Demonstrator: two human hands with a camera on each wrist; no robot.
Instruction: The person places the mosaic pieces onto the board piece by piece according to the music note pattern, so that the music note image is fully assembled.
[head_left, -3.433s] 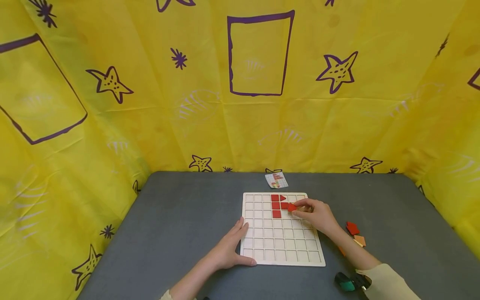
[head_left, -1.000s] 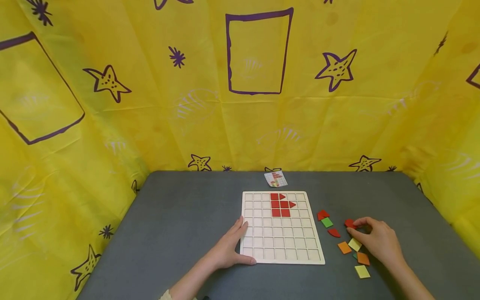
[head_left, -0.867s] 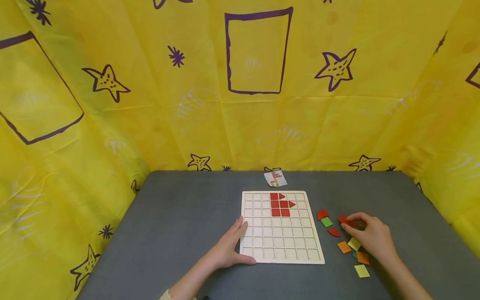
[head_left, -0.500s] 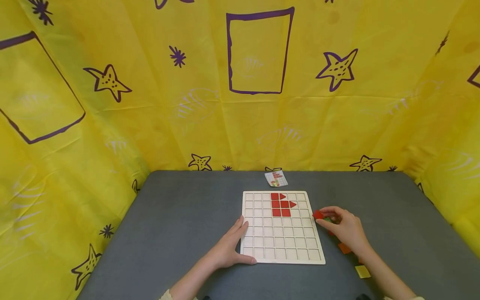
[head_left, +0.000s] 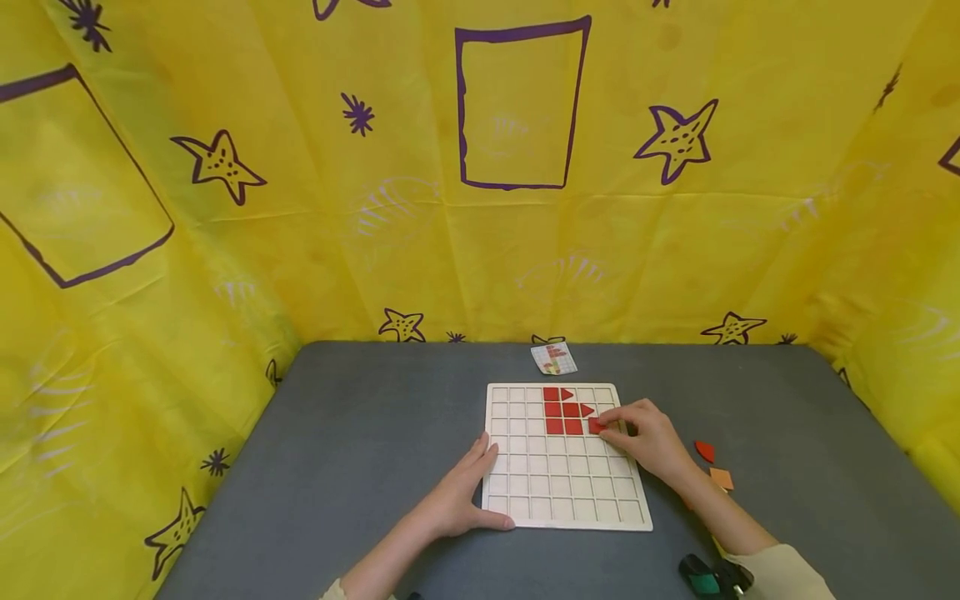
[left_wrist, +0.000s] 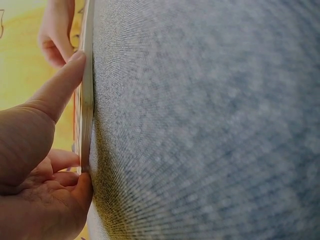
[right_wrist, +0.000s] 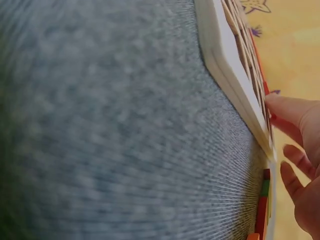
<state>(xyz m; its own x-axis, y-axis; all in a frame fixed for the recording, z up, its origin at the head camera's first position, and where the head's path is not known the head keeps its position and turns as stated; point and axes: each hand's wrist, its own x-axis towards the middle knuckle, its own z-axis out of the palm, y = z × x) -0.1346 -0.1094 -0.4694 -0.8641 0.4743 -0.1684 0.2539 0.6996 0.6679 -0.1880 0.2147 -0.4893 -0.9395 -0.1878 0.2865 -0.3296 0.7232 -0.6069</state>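
Observation:
A white grid board [head_left: 566,475] lies on the dark table, with several red square tiles [head_left: 571,410] in its upper rows. Two red triangles [head_left: 587,410] end the top two of these rows. My right hand [head_left: 648,437] pinches a red tile [head_left: 595,426] between thumb and fingers over the third row, right of the squares; the fingers partly cover it. My left hand [head_left: 457,496] rests at the board's lower left, fingers against the left side and thumb on the front edge. The left wrist view shows its straight thumb [left_wrist: 62,82] on the board's rim.
Behind the board lies a small pattern card [head_left: 554,358] with a coloured grid design. Right of the board are loose tiles, among them a red rounded one [head_left: 705,451] and an orange one [head_left: 722,478]; my right forearm hides others. A yellow patterned cloth [head_left: 337,250] surrounds the table.
My right hand has picked a red tile from the loose pieces and carried it left over the board. A triangle and another red square have joined the grid. The left hand stays put.

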